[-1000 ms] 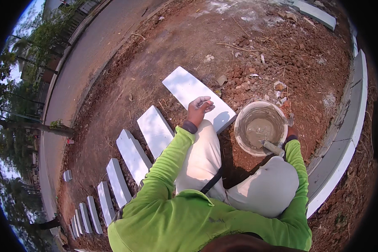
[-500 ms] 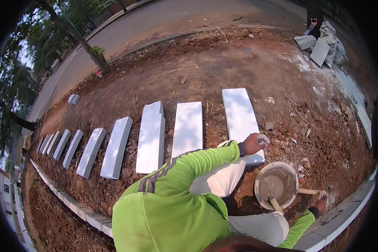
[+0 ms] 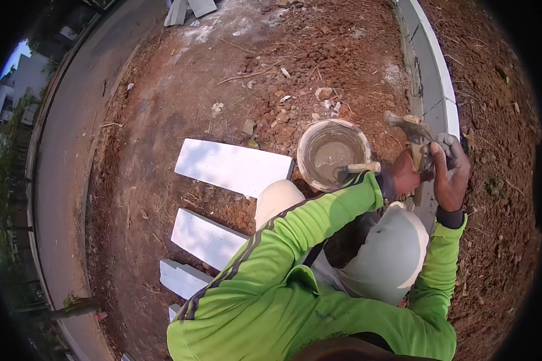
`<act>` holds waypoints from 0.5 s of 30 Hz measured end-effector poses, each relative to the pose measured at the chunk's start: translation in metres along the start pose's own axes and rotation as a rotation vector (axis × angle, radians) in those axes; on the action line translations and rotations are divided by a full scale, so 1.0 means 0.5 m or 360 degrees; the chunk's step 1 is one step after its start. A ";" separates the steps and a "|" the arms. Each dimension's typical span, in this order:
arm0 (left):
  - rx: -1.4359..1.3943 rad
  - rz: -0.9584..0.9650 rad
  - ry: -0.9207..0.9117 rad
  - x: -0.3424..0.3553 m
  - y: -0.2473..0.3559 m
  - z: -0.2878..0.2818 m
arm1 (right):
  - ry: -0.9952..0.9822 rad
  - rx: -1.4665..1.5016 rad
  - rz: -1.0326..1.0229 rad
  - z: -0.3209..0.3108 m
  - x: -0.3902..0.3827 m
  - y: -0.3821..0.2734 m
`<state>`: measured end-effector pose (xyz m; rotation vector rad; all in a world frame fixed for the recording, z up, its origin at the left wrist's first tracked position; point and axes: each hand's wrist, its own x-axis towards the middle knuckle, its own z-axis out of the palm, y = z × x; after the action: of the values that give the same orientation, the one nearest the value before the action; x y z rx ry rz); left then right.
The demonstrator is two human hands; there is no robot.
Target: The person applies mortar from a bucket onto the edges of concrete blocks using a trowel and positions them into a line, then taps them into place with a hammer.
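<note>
A hammer (image 3: 411, 124) with a grey metal head and a wooden handle is held over the low block edging on the right. My left hand (image 3: 405, 173) is closed around its handle, partly hidden by my sleeve cuff. Beside it, my right hand (image 3: 453, 171) has its thumb and curled fingers closed at one end of the hammer head. Left of my hands stands a round bucket (image 3: 305, 148) of wet grey mortar. A wooden-handled tool (image 3: 364, 167) rests in the bucket, its working end in the mortar.
Several white blocks (image 3: 232, 166) lie in a row on the reddish soil to the left. Low block edging (image 3: 430, 78) runs along the right. Stone rubble and twigs (image 3: 247, 74) are scattered beyond the bucket. More slabs (image 3: 177, 12) lie at the far edge, and a road (image 3: 60, 150) passes at left.
My view has turned right, toward the edging. My left hand has moved from above a white block across to the hammer, which my right hand was holding low by the edging and has raised.
</note>
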<state>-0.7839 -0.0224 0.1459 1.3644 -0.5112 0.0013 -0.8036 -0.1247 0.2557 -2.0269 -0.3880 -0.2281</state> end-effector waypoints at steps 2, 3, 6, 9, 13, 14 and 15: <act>-0.0450 0.0011 0.0076 -0.020 -0.054 0.066 | -0.0138 -0.0301 -0.0034 -0.046 -0.058 0.005; -0.0399 -0.0105 0.0074 -0.034 -0.060 0.082 | -0.0014 -0.0295 -0.0087 -0.063 -0.094 0.017; -0.1015 -0.0495 0.0085 -0.057 -0.072 0.146 | 0.0094 -0.0547 0.0243 -0.125 -0.226 0.081; -0.0815 -0.0495 0.0079 -0.060 -0.082 0.177 | 0.0064 -0.0550 0.0393 -0.133 -0.329 0.131; -0.0609 -0.0536 -0.0237 -0.069 -0.048 0.222 | -0.0063 -0.0667 0.0500 -0.118 -0.335 0.142; -0.0573 -0.0697 -0.0387 -0.067 -0.030 0.227 | -0.0078 -0.0820 0.0512 -0.106 -0.353 0.155; -0.0547 -0.0729 -0.0530 -0.067 -0.021 0.226 | 0.0147 -0.0632 0.0454 -0.098 -0.372 0.156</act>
<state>-0.8501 -0.1201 0.1375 1.1189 -0.4395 -0.6686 -0.9476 -0.2341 0.1543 -2.4199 0.0120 -0.2338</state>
